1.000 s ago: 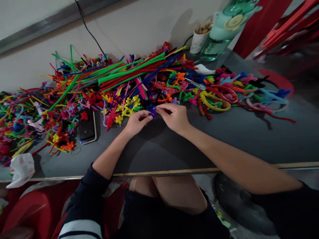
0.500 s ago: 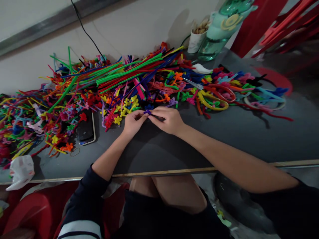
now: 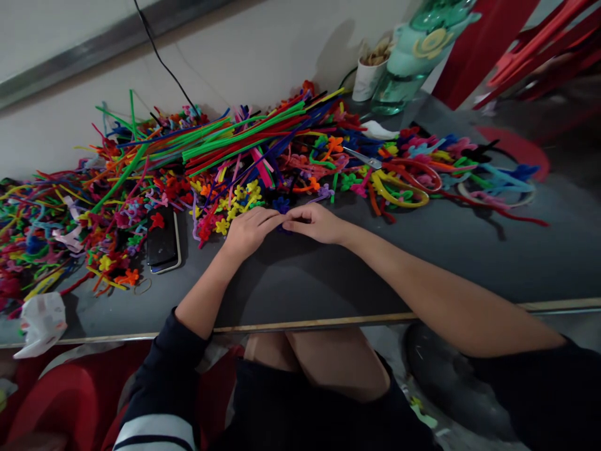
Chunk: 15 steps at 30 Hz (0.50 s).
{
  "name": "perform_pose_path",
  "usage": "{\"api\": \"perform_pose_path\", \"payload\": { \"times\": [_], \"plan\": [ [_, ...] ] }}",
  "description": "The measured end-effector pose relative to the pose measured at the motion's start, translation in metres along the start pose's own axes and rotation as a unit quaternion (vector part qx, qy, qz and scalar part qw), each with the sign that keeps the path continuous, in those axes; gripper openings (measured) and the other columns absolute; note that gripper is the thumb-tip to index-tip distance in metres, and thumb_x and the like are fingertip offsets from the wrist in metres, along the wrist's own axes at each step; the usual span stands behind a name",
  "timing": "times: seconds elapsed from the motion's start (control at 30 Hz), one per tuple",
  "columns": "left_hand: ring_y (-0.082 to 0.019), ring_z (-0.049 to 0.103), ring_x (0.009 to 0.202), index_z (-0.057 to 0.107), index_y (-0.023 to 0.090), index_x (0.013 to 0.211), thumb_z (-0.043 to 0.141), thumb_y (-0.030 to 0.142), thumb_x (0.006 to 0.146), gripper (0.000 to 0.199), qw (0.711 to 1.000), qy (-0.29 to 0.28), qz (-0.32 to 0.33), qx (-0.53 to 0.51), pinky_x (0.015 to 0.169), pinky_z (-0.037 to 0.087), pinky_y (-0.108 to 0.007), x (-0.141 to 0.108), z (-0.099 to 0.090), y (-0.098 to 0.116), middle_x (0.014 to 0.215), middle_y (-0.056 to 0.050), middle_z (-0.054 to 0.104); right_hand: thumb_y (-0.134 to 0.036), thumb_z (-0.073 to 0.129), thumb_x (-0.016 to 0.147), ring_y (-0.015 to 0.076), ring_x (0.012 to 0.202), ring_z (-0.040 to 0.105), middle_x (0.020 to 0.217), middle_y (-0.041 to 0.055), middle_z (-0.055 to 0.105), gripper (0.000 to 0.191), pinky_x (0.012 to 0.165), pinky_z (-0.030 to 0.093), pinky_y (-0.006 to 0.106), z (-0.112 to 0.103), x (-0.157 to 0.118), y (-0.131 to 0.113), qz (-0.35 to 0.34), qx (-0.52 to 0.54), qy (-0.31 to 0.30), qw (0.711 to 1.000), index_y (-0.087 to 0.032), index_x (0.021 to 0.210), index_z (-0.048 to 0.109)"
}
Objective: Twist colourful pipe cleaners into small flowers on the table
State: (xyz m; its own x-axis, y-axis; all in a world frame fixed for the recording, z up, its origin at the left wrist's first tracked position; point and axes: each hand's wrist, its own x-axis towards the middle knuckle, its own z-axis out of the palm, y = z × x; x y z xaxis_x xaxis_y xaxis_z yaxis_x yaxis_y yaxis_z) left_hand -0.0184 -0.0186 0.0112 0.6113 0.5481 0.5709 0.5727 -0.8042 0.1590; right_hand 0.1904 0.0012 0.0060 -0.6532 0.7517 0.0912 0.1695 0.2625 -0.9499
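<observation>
My left hand [image 3: 248, 230] and my right hand [image 3: 315, 223] meet fingertip to fingertip just above the table, in front of the pile. Both are closed in a pinch on a small purple pipe cleaner piece [image 3: 283, 228]. Fingers cover most of it, so its shape is hard to tell. Right behind the fingertips lies a dark blue pipe cleaner flower [image 3: 281, 204]. Several yellow pipe cleaner flowers [image 3: 241, 199] lie beyond my left hand.
Straight pipe cleaners [image 3: 248, 138] lie in a bundle across the colourful pile. Scissors [image 3: 399, 181] with red and yellow handles rest at right. A phone [image 3: 162, 241] sits left, a paper cup [image 3: 369, 78] and a green bottle [image 3: 399, 75] at the back. The table edge [image 3: 310, 324] runs in front.
My left fingers have straightened and come over the purple piece, which is now mostly covered. My right fingers have curled a little more. The other things lie as before.
</observation>
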Motion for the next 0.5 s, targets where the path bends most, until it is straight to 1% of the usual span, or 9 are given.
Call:
{"api": "perform_pose_path", "payload": {
  "times": [0.13,0.3,0.4,0.5],
  "plan": [
    [-0.015,0.066,0.092,0.069,0.022,0.108,0.042,0.024,0.098,0.029,1.0,0.006,0.018,0.008,0.082,0.052,-0.028,-0.002,-0.001,-0.003,0.097,-0.006,0.073,-0.062,0.062,0.077,0.0106,0.063,0.047,0.066,-0.0013,0.055,0.047,0.06,0.039,0.026,-0.002,0.001,-0.002,0.011,0.056,-0.031,0.998,-0.016,0.073,0.061],
    [-0.016,0.067,0.092,0.069,0.022,0.109,0.045,0.025,0.098,0.026,1.0,0.009,0.016,0.005,0.082,0.053,-0.03,-0.005,-0.001,-0.005,0.095,-0.006,0.073,-0.06,0.062,0.078,0.0069,0.053,0.033,0.058,-0.0064,0.041,0.044,0.052,0.028,0.024,-0.008,0.0,-0.003,0.034,0.064,-0.073,0.995,-0.015,0.077,0.06],
    [-0.016,0.067,0.091,0.069,0.021,0.109,0.045,0.025,0.098,0.026,1.0,0.006,0.016,0.011,0.08,0.053,-0.029,-0.006,-0.001,-0.005,0.095,-0.007,0.073,-0.059,0.062,0.077,0.0077,0.057,0.037,0.062,-0.0047,0.046,0.044,0.056,0.03,0.025,-0.01,-0.001,-0.005,0.035,0.061,-0.072,0.995,-0.015,0.079,0.06],
    [-0.016,0.067,0.091,0.068,0.021,0.112,0.047,0.024,0.097,0.026,0.999,0.02,0.022,0.019,0.079,0.054,-0.03,-0.008,-0.001,-0.005,0.094,-0.007,0.073,-0.058,0.063,0.075,0.0093,0.062,0.042,0.068,-0.0021,0.051,0.044,0.059,0.033,0.026,-0.01,0.0,-0.005,0.035,0.06,-0.066,0.995,-0.015,0.077,0.06]
  ]
}}
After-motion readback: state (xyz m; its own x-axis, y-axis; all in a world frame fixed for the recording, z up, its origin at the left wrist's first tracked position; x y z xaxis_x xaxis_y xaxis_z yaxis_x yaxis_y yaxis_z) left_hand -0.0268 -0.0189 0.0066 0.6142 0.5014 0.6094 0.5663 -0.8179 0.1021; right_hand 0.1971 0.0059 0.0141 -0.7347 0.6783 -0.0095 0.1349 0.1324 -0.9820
